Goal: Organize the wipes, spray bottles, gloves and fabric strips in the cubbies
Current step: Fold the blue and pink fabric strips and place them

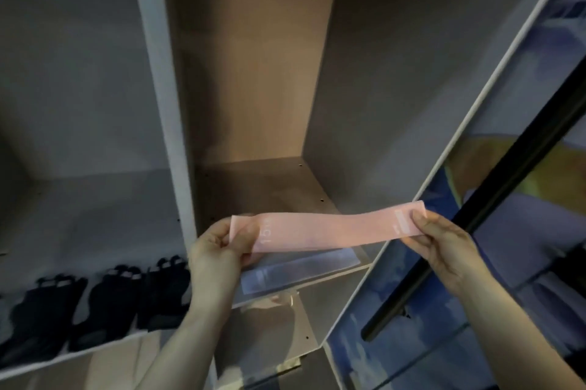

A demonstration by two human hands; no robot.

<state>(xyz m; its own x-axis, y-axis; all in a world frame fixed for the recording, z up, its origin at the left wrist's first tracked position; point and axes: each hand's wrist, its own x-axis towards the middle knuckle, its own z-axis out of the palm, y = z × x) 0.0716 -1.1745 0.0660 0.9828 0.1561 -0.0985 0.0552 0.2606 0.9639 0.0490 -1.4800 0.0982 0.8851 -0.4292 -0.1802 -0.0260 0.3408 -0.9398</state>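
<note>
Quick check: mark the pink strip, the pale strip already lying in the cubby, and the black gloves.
pink strip (329,231), head view, middle of its span
pale strip (298,269), head view, its flat face
black gloves (107,304), head view, palm of the middle glove

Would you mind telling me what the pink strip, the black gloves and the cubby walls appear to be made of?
Pink strip: apparently soft matte fabric; it sags between the left hand and right hand.
Black gloves: dark matte textile, probably; too dim to be sure.
Cubby walls: smooth laminated board, seemingly, with faint wood grain and small drilled holes.
</note>
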